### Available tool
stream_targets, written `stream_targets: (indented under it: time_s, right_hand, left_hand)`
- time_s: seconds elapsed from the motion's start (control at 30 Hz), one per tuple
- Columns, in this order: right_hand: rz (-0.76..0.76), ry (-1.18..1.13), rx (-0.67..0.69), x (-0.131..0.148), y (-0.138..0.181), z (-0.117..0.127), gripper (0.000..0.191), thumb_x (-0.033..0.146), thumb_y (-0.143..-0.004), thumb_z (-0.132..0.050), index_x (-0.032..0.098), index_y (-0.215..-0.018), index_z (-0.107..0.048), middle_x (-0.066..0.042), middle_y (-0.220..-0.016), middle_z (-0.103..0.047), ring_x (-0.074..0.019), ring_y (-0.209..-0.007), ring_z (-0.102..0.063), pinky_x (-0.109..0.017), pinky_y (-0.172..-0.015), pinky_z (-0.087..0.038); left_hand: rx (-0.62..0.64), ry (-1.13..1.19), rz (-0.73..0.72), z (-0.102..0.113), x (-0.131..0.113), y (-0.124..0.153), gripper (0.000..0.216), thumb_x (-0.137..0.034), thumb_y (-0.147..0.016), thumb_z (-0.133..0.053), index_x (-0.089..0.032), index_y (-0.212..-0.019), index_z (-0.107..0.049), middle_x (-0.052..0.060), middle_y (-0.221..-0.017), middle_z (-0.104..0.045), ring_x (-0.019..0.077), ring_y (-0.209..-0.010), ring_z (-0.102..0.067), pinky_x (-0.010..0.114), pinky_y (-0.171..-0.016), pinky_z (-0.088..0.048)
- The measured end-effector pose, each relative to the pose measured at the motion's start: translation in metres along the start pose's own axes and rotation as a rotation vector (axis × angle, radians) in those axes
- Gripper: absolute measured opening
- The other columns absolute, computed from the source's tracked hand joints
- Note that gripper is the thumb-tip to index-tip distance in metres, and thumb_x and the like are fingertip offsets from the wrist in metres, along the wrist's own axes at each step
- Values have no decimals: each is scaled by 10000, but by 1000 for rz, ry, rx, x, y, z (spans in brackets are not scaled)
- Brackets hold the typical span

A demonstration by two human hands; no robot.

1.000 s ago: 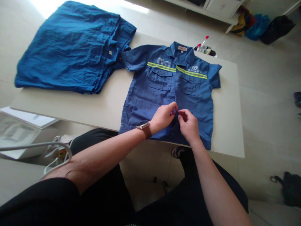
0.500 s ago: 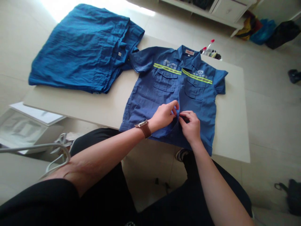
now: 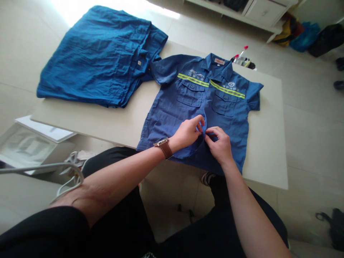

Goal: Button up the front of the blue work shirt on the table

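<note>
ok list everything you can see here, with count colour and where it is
work shirt: 1, blue with yellow-green stripes, flat on the table, front up
folded garments: 1 pile, blue, table's far left
table: 1, cream, centre
bottles: 2 red caps show, beyond the collar
bags: several, yellow, blue, black, floor far right
wristwatch: 1, brown strap, left wrist
left hand: pinching the shirt's front edge
right hand: pinching the facing edge

Pale tiled floor [image 3: 309,118], sunlit at the back, with a white cabinet [image 3: 258,12].
</note>
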State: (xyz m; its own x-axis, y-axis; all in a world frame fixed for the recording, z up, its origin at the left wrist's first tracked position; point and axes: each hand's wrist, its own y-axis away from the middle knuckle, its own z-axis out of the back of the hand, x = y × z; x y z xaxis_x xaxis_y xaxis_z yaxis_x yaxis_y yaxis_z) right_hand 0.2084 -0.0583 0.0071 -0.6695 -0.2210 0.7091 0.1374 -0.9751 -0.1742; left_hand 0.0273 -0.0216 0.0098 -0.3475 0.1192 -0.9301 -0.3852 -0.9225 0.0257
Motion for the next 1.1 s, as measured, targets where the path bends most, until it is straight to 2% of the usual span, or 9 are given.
stream_targets:
  time_s: [0.2, 0.3, 0.4, 0.6, 0.83, 0.97, 1.1]
  right_hand:
    - [54, 85, -43, 6, 9, 1, 108, 233, -920, -588, 242, -873, -685, -70, -953, -717, -258, -947, -652, -410, -889, -515]
    - [52, 116, -49, 6, 11, -1, 106, 224, -915, -590, 245, -858, -676, -72, -937, -710, -266, -947, -643, -418, -881, -512]
    - [43, 113, -61, 7, 9, -1, 107, 211, -908, -591, 244, -849, -674, -71, -932, -706, -266, -946, -647, -417, -880, -519]
    - [7, 78, -117, 9, 4, 1, 104, 235, -923, -610, 233, -884, -706, -72, -937, -713, -248, -917, -676, -382, -823, -559]
    - [-51, 53, -162, 11, 4, 2, 162, 298, -947, -607, 236, -841, -712, -62, -910, -723, -235, -876, -684, -367, -781, -581]
    - [-16, 28, -196, 15, 5, 3, 154, 271, -928, -624, 229, -800, -700, -48, -851, -708, -217, -805, -669, -349, -739, -559]
    - [-3, 76, -210, 17, 7, 1, 160, 249, -942, -599, 229, -806, -682, -49, -849, -699, -214, -809, -663, -337, -740, -543]
  left_hand:
    - [3, 163, -8, -6, 0, 2, 374, 14, -752, -581, -165, -1077, -630, -17, -787, -716, 115, -757, -688, 212, -732, -514]
    - [-11, 257, 74, -13, 4, 1, 294, -77, -781, -685, -159, -1056, -624, -10, -770, -713, 122, -731, -685, 222, -704, -513]
    - [-29, 384, 176, -19, 8, -2, 335, -161, -763, -797, -160, -1038, -606, -10, -763, -706, 120, -717, -679, 227, -697, -514]
    - [-109, 612, 337, -21, 0, -7, 324, -12, -773, -703, -167, -1029, -579, -61, -690, -660, 72, -642, -621, 190, -660, -461]
    - [-136, 629, 346, -20, -5, -9, 376, 34, -734, -662, -161, -1050, -603, -69, -694, -637, 57, -617, -580, 178, -634, -430]
    - [-133, 628, 324, -21, -6, -8, 435, 68, -709, -637, -153, -1083, -624, -58, -729, -636, 57, -633, -576, 178, -637, -431]
    - [-149, 598, 348, -22, -8, -7, 400, 71, -707, -645, -152, -1038, -629, -51, -740, -645, 61, -648, -583, 179, -646, -430]
